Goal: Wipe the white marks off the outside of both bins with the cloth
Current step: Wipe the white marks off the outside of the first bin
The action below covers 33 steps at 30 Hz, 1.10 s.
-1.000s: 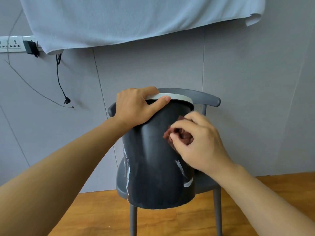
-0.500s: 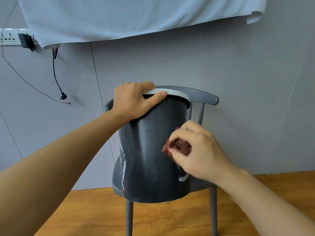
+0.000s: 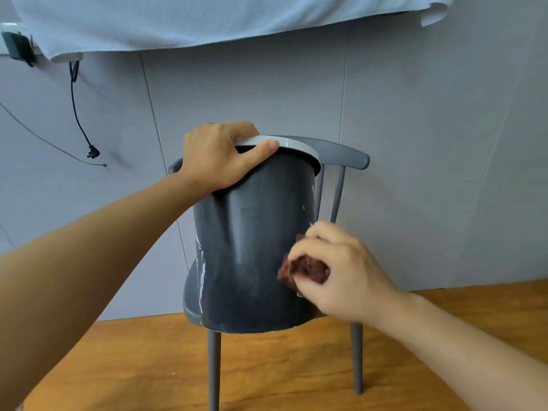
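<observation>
The bin (image 3: 252,250) sits tipped on the chair (image 3: 341,152), left hand (image 3: 219,158) clamped over its rim, right hand (image 3: 335,271) pinching the bunched cloth (image 3: 305,266) against the lower right wall. Best bet here: keep that rim pinned firm, press hard, then turn the bin, because white marks (image 3: 203,268) show down the left edge. Compared with a second ago, the cloth sits lower on the wall, and the streak there is mostly gone.
</observation>
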Tool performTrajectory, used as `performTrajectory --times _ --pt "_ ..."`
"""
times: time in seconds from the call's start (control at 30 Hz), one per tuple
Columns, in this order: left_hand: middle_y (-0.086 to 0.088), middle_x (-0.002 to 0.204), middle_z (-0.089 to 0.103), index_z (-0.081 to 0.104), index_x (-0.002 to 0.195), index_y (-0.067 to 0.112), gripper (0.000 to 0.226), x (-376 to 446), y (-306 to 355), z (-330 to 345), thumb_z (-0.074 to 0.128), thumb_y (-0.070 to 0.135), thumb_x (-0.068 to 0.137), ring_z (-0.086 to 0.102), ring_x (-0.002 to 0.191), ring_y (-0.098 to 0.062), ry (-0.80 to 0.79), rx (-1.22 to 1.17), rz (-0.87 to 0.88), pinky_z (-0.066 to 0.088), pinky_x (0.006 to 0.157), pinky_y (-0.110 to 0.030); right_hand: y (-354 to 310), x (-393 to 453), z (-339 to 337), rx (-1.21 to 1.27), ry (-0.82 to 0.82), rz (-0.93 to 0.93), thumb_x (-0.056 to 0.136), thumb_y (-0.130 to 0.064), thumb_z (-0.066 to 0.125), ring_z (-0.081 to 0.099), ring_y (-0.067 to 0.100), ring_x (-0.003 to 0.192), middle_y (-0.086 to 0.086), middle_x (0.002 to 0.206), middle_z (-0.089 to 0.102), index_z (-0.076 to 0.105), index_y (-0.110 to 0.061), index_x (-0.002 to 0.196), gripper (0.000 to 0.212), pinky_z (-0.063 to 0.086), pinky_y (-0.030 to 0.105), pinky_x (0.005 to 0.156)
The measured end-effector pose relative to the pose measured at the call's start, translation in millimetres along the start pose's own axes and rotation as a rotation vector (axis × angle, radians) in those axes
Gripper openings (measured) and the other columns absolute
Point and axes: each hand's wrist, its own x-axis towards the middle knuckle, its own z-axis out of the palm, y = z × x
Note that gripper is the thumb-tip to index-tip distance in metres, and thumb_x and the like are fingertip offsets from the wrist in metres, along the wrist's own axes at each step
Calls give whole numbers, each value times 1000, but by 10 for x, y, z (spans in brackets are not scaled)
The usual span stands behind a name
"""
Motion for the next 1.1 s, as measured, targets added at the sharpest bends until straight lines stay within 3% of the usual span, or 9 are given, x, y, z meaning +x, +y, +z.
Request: performTrajectory --times 0.17,0.3,0.4,0.5,0.63,0.7,0.93,1.0,1.1 --pt "5 71 67 67 85 31 52 20 -1 4 46 79 85 61 72 -23 -24 -5 3 52 71 -43 72 378 -12 19 275 150 89 -26 79 60 11 95 -9 103 57 75 -21 104 16 50 14 78" --pt "6 65 63 65 80 30 51 13 -46 1 47 78 84 58 67 -22 -9 -12 -17 50 68 -40 4 15 86 -5 65 -25 84 -30 78 55 11 90 -8 99 54 73 -23 98 17 53 25 72" --pt "6 62 60 64 79 30 51 -9 -59 -12 47 78 84 57 65 -21 -3 -20 -14 49 65 -38 21 -215 107 -71 -88 -155 80 -34 77 51 10 91 -10 98 53 71 -26 96 19 46 17 74" --pt "6 62 60 65 79 30 51 -17 -58 -38 48 77 85 57 66 -21 -10 -23 -20 49 67 -38 88 21 45 -79 10 -121 82 -36 73 55 13 90 -8 99 54 72 -25 97 19 48 22 74" --pt "6 64 61 66 81 28 52 -36 -70 -63 48 76 84 59 69 -22 -15 -27 -29 49 69 -38 185 480 -17 5 283 96 88 -29 77 60 12 89 -6 100 59 74 -24 99 13 54 25 75" --pt "6 65 62 65 81 28 50 -36 -101 -66 49 76 84 59 71 -22 -16 -24 -50 48 70 -38 205 443 13 16 273 105 88 -27 77 61 10 89 -7 100 59 74 -23 99 12 54 24 76" --pt "4 61 56 57 70 32 43 -62 -199 -84 52 72 86 56 68 -21 -9 -58 -74 41 66 -35 113 -262 147 -23 -68 -124 79 -35 73 55 7 92 -16 101 52 70 -28 98 20 51 25 72" --pt "5 61 56 59 70 32 41 -69 -188 -96 54 70 86 56 68 -21 -10 -77 -77 42 66 -36 153 -120 105 -14 -39 -107 81 -36 71 55 5 92 -17 100 50 70 -28 98 19 50 19 74" --pt "3 65 60 65 78 27 43 -87 -204 -121 57 68 86 59 71 -23 -8 -114 -80 47 71 -39 229 264 57 22 162 17 86 -31 75 59 7 89 -14 100 54 73 -25 98 13 46 13 77"
